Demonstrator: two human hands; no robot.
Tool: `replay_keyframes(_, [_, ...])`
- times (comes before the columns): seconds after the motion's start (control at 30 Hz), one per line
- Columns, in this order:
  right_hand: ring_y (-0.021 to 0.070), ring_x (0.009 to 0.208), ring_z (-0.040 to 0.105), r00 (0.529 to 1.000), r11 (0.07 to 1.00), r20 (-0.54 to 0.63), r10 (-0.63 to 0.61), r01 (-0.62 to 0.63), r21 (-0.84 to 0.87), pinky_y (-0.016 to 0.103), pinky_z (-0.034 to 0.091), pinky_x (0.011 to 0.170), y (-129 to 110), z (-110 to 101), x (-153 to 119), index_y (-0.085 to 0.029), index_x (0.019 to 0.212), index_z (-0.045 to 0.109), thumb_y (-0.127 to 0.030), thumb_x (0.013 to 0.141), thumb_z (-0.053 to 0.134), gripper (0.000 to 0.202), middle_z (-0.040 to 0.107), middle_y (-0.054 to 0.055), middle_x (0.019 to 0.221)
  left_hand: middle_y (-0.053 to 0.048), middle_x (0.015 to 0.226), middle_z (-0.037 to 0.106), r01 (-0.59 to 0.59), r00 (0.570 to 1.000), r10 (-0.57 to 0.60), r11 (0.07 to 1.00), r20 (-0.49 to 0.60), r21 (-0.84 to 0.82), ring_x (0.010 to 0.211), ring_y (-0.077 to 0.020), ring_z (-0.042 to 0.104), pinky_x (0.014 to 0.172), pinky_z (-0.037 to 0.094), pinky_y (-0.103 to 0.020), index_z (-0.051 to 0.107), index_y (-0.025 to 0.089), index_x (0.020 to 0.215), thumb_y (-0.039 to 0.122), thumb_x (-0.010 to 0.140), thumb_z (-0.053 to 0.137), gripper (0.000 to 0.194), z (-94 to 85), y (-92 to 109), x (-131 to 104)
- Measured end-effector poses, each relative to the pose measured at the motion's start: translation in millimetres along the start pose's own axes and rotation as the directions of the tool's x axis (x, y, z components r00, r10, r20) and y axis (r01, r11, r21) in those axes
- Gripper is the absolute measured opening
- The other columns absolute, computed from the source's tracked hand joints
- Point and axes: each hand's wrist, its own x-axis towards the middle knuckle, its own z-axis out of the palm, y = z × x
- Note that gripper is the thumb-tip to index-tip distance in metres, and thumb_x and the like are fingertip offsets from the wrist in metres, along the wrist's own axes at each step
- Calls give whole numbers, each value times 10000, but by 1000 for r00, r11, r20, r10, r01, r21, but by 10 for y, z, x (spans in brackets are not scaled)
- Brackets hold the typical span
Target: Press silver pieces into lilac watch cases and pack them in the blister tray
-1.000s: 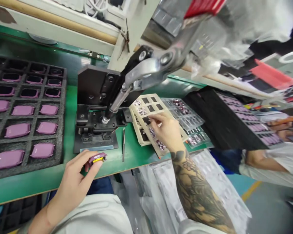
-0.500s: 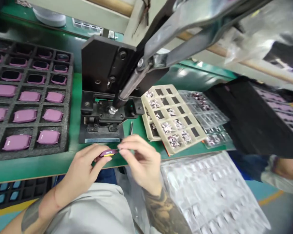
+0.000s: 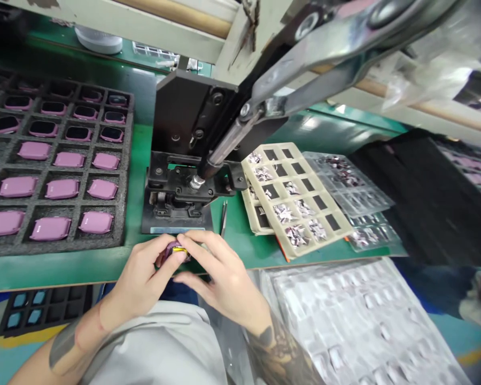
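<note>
A green worktop (image 3: 260, 250) runs across the view. On its left lies a grey foam tray (image 3: 125, 176) of purple smartwatch bodies, the nearer rows with their plain purple backs up, the farther rows with dark screens up. Beside it stands a black toggle press (image 3: 230, 141), its steel linkage slanting up to the right. At lower right, a stack of clear moulded blister trays (image 3: 344, 299) sits below the worktop edge. Above it, at far right, is a dark tray (image 3: 409, 198), tilted, with purple pieces along its blurred far side. Between press and dark tray, a cream compartment tray (image 3: 323, 244) overlaps another cream one; several cells hold heaps of small shiny parts. Clear plastic parts trays (image 3: 369, 203) lie just beyond. At lower left, a black tray (image 3: 62, 310) carries four blue blocks.

The left hand (image 3: 144, 272) pinches a purple watch case (image 3: 170, 247) between thumb and fingers, just in front of the press base. The right hand (image 3: 228, 278) meets the case with its forefinger, thumb apart below; whether it grips anything small, I cannot tell. Tweezers (image 3: 223, 216) lie just right of the press. Smallest is a yellow strip (image 3: 179, 249) on the case.
</note>
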Motion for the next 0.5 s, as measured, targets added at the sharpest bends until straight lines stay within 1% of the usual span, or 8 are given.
replay_keyframes(0.1, [283,1097,762,987,979,-91,-135,118,-165,464,637,932,23,164,-60,-180,1539,635,-129,1045,729,506,803,144,1217,22,864,682,-19,1000,19,1000,-11,9,756,-134,605,730,467,-255,666,206,1000,319,1160,569,218,-24,-19,5])
replay_keyframes(0.17, [287,1063,770,971,961,-123,-203,174,-213,467,635,912,43,236,-71,-155,1532,631,-95,1040,707,502,813,152,1196,7,901,718,-43,998,45,998,-39,53,790,-144,641,758,494,-262,681,204,1023,314,1151,580,197,-31,-41,4])
replay_keyframes(0.23, [285,1079,777,971,960,-133,-198,164,-229,463,642,925,42,264,-94,-161,1553,612,-95,1049,689,515,815,150,1208,-4,900,739,-57,997,61,994,-44,95,796,-157,669,758,518,-273,713,205,1042,325,1144,600,193,-29,-65,-10])
replay_keyframes(0.3, [292,1193,766,979,972,-155,-128,93,-216,466,653,998,7,249,-173,-168,1593,575,-140,1065,690,541,795,166,1294,-19,921,775,-59,996,66,991,-59,116,819,-173,716,780,557,-285,756,209,1093,343,1129,639,182,-13,-76,-45])
replay_keyframes(0.37, [306,1330,722,977,980,-212,-36,-7,-197,474,645,1091,-48,193,-338,-157,1626,535,-225,1069,724,592,745,200,1416,-41,1018,827,-34,990,42,998,-134,56,900,-193,784,847,615,-298,775,211,1167,348,1098,705,168,6,-63,-93])
replay_keyframes(0.43, [293,1352,711,950,974,-304,70,-131,-184,459,642,1121,-88,97,-606,-171,1621,535,-287,1065,745,606,722,199,1452,-60,1152,856,-30,967,8,996,-254,-80,1014,-215,833,936,663,-313,757,209,1192,322,1043,793,190,7,-35,-128])
replay_keyframes(0.47, [274,1320,725,929,963,-349,127,-200,-181,439,648,1109,-95,29,-783,-195,1601,555,-287,1067,739,572,731,180,1434,-67,1208,857,-40,955,-1,990,-296,-134,1059,-222,843,973,677,-319,746,206,1185,300,1014,829,213,-4,-22,-130])
replay_keyframes(0.5, [254,1284,739,903,944,-387,187,-273,-182,420,653,1093,-97,-56,-990,-221,1569,583,-268,1072,721,518,744,156,1406,-73,1247,855,-54,953,2,985,-303,-163,1092,-231,846,999,688,-329,741,202,1173,280,981,867,243,-21,-13,-120])
